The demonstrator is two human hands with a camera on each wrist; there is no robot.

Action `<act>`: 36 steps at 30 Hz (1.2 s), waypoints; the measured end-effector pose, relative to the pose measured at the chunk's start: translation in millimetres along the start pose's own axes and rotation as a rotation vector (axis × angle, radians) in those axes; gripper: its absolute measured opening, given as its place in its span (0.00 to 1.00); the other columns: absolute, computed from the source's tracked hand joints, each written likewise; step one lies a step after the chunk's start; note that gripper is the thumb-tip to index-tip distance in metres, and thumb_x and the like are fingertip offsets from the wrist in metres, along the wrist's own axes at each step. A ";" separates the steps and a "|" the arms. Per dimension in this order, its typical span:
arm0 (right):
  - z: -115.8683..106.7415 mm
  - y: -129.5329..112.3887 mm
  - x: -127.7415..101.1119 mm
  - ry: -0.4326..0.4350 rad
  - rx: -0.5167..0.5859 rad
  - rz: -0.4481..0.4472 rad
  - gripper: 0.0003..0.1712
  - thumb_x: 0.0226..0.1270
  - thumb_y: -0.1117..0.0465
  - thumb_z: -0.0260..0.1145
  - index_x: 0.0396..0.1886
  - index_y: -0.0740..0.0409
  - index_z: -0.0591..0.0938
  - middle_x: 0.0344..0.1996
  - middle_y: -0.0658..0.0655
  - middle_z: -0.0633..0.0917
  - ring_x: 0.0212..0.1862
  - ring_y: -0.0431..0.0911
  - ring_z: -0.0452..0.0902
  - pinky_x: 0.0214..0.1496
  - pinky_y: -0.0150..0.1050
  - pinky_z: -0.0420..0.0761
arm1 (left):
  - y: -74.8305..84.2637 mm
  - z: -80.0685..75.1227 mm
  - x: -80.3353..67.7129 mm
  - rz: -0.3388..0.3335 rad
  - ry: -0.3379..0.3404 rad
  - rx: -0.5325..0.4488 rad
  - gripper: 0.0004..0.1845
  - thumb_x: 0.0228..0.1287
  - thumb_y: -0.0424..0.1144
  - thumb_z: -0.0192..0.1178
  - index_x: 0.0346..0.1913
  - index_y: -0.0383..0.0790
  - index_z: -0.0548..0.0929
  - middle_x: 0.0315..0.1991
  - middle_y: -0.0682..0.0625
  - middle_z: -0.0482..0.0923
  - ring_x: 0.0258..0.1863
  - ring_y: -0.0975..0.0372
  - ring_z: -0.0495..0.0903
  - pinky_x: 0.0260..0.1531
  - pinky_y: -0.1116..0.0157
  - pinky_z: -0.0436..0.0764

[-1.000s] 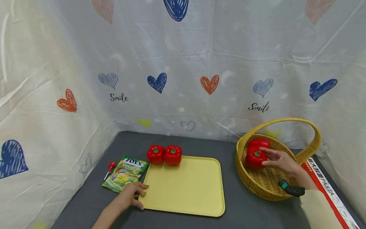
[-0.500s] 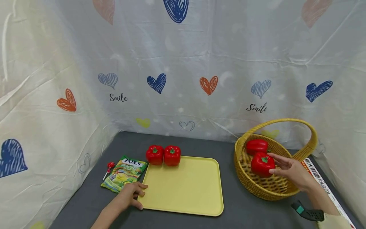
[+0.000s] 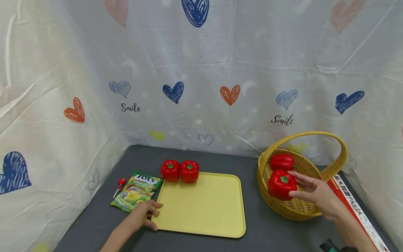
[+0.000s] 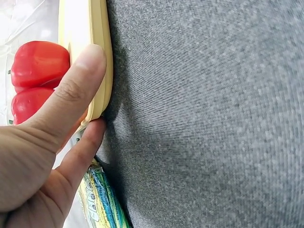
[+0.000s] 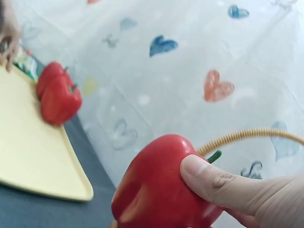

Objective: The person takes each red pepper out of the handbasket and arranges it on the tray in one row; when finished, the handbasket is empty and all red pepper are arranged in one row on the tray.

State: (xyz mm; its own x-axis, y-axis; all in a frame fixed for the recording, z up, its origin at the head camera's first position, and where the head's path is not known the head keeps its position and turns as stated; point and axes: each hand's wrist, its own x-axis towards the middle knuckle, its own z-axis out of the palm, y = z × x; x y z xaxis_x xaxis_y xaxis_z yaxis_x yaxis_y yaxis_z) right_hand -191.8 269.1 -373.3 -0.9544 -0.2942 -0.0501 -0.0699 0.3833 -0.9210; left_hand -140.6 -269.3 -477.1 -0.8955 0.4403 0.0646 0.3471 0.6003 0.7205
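Observation:
In the head view, my right hand grips a red bell pepper over the yellow wicker basket. The right wrist view shows my thumb pressed on this pepper's side, near its green stem. A second red pepper lies at the back inside the basket. My left hand holds the near left corner of the yellow tray, its thumb along the front edge and a finger at the side. Two more red peppers, left and right, sit together at the tray's far left corner.
A green candy bag lies left of the tray, with a red lollipop beside it. Right of the basket runs a long red and white pasta box. The basket's handle arches above it. A heart-printed curtain closes the back.
The held pepper came nearer, away from the one behind it in the basket, then shifted slightly left and up. My left hand and the tray have stayed in place.

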 end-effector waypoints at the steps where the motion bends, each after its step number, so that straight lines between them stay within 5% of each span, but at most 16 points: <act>1: 2.9 -2.3 0.0 -0.004 -0.006 -0.005 0.33 0.60 0.60 0.63 0.64 0.58 0.65 0.54 0.39 0.73 0.52 0.27 0.67 0.44 0.39 0.77 | 0.0 0.1 -0.3 0.005 0.004 0.004 0.24 0.30 0.39 0.75 0.34 0.27 0.83 0.44 0.33 0.77 0.42 0.46 0.76 0.30 0.68 0.78; 7: 23.1 -13.9 5.5 -0.049 0.016 -0.029 0.34 0.57 0.61 0.65 0.64 0.59 0.65 0.61 0.62 0.66 0.60 0.44 0.66 0.45 0.40 0.77 | 0.3 0.4 -0.9 0.014 0.020 -0.001 0.22 0.30 0.39 0.75 0.33 0.29 0.83 0.44 0.33 0.77 0.42 0.45 0.76 0.29 0.69 0.78; 12: 43.2 -16.6 19.3 -0.064 0.049 -0.058 0.36 0.53 0.62 0.68 0.62 0.61 0.67 0.60 0.65 0.68 0.62 0.57 0.60 0.46 0.39 0.77 | -0.9 0.5 -0.2 -0.002 0.020 -0.040 0.21 0.30 0.37 0.75 0.32 0.29 0.83 0.44 0.32 0.77 0.42 0.45 0.76 0.31 0.68 0.78; 20: 79.1 -13.4 43.2 -0.132 0.177 -0.071 0.36 0.50 0.66 0.70 0.60 0.66 0.68 0.57 0.65 0.71 0.58 0.48 0.68 0.45 0.38 0.77 | 0.4 -0.9 -0.2 -0.048 0.000 -0.063 0.23 0.29 0.37 0.75 0.34 0.28 0.83 0.46 0.33 0.76 0.43 0.45 0.76 0.32 0.67 0.78; 27: 105.0 0.7 65.7 -0.208 0.305 -0.053 0.38 0.50 0.69 0.69 0.62 0.65 0.65 0.60 0.65 0.68 0.60 0.55 0.65 0.47 0.41 0.76 | 1.5 -2.3 0.8 -0.056 -0.017 -0.036 0.24 0.30 0.38 0.75 0.35 0.28 0.83 0.46 0.34 0.76 0.43 0.45 0.76 0.32 0.68 0.78; 36: 128.4 15.6 90.6 -0.182 0.321 -0.030 0.40 0.47 0.69 0.70 0.62 0.65 0.66 0.60 0.66 0.68 0.63 0.58 0.59 0.48 0.42 0.75 | 1.6 -1.5 -0.2 -0.063 -0.015 -0.073 0.24 0.30 0.36 0.75 0.35 0.27 0.82 0.47 0.33 0.75 0.43 0.44 0.75 0.33 0.67 0.78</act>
State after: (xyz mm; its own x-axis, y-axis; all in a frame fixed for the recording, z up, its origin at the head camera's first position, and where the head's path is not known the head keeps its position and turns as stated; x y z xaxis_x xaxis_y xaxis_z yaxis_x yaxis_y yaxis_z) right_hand -242.1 136.0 -441.9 -0.8842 -0.4629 -0.0629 0.0253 0.0870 -0.9959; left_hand -140.3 -269.4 -474.9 -0.9105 0.4134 0.0078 0.2687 0.5772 0.7711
